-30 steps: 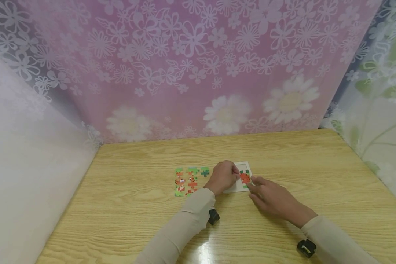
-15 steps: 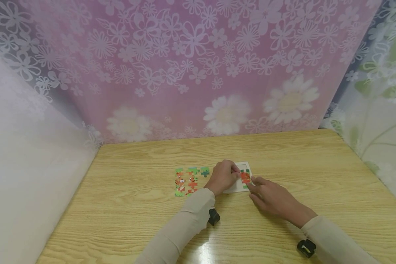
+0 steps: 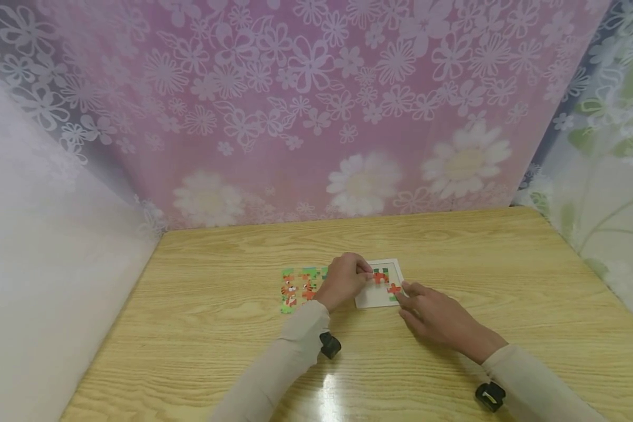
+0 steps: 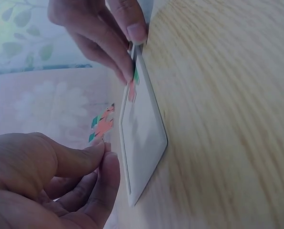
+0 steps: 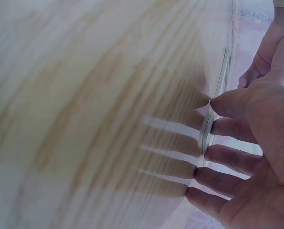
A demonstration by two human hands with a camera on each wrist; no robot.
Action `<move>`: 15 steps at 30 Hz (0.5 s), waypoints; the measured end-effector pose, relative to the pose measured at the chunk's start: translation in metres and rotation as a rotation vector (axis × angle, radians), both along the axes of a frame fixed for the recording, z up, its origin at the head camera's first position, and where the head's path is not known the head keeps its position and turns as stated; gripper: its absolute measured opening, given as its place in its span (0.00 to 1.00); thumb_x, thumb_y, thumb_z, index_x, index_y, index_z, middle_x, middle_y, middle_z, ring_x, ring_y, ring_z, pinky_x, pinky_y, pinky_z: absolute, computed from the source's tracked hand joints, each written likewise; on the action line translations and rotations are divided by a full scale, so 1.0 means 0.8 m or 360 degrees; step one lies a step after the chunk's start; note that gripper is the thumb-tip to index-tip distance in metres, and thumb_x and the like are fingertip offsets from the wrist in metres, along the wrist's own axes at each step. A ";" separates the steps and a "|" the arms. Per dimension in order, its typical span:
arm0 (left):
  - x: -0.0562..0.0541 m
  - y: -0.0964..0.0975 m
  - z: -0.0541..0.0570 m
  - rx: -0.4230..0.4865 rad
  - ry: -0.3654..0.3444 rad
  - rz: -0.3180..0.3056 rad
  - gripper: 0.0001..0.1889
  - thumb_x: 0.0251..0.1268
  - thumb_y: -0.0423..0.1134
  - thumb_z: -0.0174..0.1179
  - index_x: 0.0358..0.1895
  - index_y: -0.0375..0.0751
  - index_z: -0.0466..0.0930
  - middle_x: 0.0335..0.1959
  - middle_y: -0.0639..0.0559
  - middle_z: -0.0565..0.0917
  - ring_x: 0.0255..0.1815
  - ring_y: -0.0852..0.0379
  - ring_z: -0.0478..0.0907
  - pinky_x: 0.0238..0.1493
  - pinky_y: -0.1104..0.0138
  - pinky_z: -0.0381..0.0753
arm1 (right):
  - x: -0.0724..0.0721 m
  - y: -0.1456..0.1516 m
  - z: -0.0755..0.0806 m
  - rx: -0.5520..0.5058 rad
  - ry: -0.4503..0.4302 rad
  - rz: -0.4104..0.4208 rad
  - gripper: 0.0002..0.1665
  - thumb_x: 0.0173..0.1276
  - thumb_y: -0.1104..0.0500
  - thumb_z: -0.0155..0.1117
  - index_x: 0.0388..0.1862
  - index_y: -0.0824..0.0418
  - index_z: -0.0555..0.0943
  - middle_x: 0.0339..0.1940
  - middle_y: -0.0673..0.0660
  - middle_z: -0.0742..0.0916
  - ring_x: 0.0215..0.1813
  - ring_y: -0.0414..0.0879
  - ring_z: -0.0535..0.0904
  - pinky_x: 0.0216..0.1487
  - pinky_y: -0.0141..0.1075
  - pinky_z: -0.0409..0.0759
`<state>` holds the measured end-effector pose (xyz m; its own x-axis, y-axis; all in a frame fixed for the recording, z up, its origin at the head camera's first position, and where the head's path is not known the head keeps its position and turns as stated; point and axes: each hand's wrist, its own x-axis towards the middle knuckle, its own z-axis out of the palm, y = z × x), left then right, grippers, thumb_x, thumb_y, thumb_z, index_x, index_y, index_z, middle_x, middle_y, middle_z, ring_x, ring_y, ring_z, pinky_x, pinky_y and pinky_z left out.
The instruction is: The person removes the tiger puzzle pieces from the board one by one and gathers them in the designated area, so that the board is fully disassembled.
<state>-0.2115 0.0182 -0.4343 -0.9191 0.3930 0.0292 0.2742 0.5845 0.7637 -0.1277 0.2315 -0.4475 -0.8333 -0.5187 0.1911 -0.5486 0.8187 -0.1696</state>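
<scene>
My left hand (image 3: 344, 280) pinches an orange and dark green jigsaw piece (image 3: 381, 276) between thumb and fingertips. In the left wrist view that piece (image 4: 104, 125) is held raised off the white puzzle tray (image 4: 144, 138). The tray (image 3: 371, 300) lies flat on the table, with an orange piece (image 3: 394, 289) and some green showing at its right side. My right hand (image 3: 440, 313) rests at the tray's right edge, a fingertip beside the orange piece. In the right wrist view its extended fingers (image 5: 232, 160) are spread along the tray edge.
Left of the tray, several jigsaw pieces (image 3: 289, 290) with a tiger picture lie in columns on the wooden table (image 3: 200, 340), partly hidden by my left hand. A flowered curtain (image 3: 316, 117) stands behind the table, with pale curtains at both sides.
My left hand has moved slightly left and drawn the jigsaw piece away from the tray's right side, uncovering the orange piece there. The right hand has stayed in place.
</scene>
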 end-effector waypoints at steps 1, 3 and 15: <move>0.000 -0.004 0.000 0.0015 0.0003 -0.0006 0.03 0.70 0.33 0.65 0.38 0.40 0.88 0.33 0.54 0.85 0.31 0.63 0.78 0.33 0.70 0.79 | 0.000 0.000 0.000 0.0000 0.0001 -0.0002 0.13 0.71 0.60 0.67 0.49 0.66 0.87 0.58 0.70 0.83 0.45 0.57 0.86 0.42 0.49 0.84; -0.001 -0.014 -0.001 0.0039 0.0005 -0.0018 0.03 0.70 0.33 0.65 0.38 0.39 0.88 0.32 0.54 0.85 0.31 0.63 0.78 0.33 0.70 0.79 | 0.000 0.000 0.000 -0.0001 0.0003 -0.0001 0.13 0.70 0.60 0.67 0.49 0.66 0.87 0.58 0.70 0.83 0.46 0.58 0.86 0.43 0.49 0.84; -0.002 -0.060 0.002 0.0018 -0.0030 -0.0023 0.04 0.70 0.33 0.65 0.39 0.37 0.88 0.35 0.46 0.87 0.30 0.60 0.79 0.33 0.67 0.79 | 0.000 -0.001 0.002 -0.0011 0.0011 0.0021 0.14 0.71 0.60 0.67 0.51 0.66 0.86 0.59 0.71 0.82 0.49 0.60 0.85 0.44 0.50 0.84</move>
<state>-0.2128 -0.0301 -0.4325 -0.9137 0.4061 0.0163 0.2679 0.5718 0.7754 -0.1277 0.2311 -0.4461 -0.8250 -0.5283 0.2005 -0.5605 0.8102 -0.1715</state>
